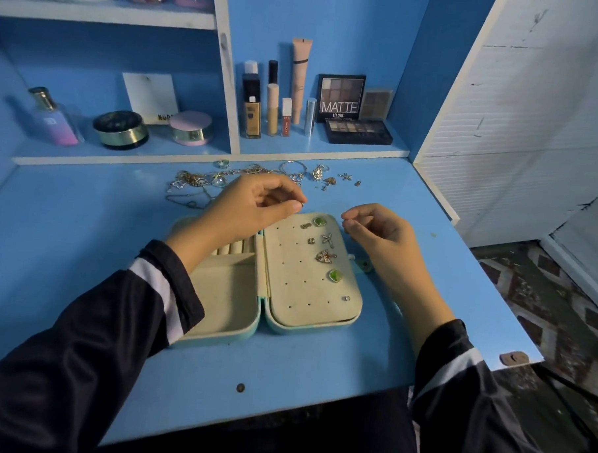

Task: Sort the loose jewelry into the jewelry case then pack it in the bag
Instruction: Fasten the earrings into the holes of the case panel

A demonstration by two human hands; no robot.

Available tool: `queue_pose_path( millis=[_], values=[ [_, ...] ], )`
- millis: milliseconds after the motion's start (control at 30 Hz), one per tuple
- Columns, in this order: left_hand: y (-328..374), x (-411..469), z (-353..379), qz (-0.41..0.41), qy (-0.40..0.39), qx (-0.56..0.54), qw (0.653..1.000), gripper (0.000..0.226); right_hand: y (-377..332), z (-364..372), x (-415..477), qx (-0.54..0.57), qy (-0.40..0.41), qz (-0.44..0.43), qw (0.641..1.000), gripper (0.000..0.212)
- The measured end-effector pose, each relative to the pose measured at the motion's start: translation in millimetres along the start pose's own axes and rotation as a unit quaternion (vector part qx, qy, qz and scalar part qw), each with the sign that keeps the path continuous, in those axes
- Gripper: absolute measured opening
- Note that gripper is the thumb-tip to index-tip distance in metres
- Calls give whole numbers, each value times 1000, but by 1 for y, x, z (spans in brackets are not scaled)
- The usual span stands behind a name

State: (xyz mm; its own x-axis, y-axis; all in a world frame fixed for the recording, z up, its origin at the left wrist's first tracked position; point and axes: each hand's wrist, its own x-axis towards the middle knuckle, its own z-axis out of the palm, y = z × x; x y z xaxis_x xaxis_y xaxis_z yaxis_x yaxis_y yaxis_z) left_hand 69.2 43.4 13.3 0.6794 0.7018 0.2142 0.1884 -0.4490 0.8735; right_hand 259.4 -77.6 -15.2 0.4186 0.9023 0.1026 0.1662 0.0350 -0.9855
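So: blue desk [406, 316], jewelry case [213, 340] open on it, earring panel [298, 294] on its right half, loose jewelry [190, 180] behind. Left hand [254, 207] pinches a tiny piece [303, 203] just over the panel's far edge. Right hand [379, 233] is alongside, fingertips [347, 225] pressed tog., can't tell if holding anything.

Open jewelry case [308, 305] lies flat on blue desk [85, 234], earrings [325, 256] pinned in its right panel. Left hand [254, 203] pinches tiny metal piece [303, 203] over the case's far edge. Right hand [379, 230] is curled nearby, contents unclear. Loose jewelry [193, 180] lies behind the hands.
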Motion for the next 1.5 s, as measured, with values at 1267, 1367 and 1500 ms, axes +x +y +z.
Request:
queue_pose_path(
  millis=[1267, 1367, 1500],
  values=[
    [27, -53, 14, -52, -62, 33, 996, 10, -3, 1, -40, 48, 20, -20, 998, 4],
    [31, -54, 14, -51, -73, 38, 995, 13, -8, 2, -41, 70, 16, -31, 997, 6],
    [35, -54, 15, -44, -95, 35, 994, 11, -17, 5, -44, 101, 11, -48, 994, 8]
  ],
)
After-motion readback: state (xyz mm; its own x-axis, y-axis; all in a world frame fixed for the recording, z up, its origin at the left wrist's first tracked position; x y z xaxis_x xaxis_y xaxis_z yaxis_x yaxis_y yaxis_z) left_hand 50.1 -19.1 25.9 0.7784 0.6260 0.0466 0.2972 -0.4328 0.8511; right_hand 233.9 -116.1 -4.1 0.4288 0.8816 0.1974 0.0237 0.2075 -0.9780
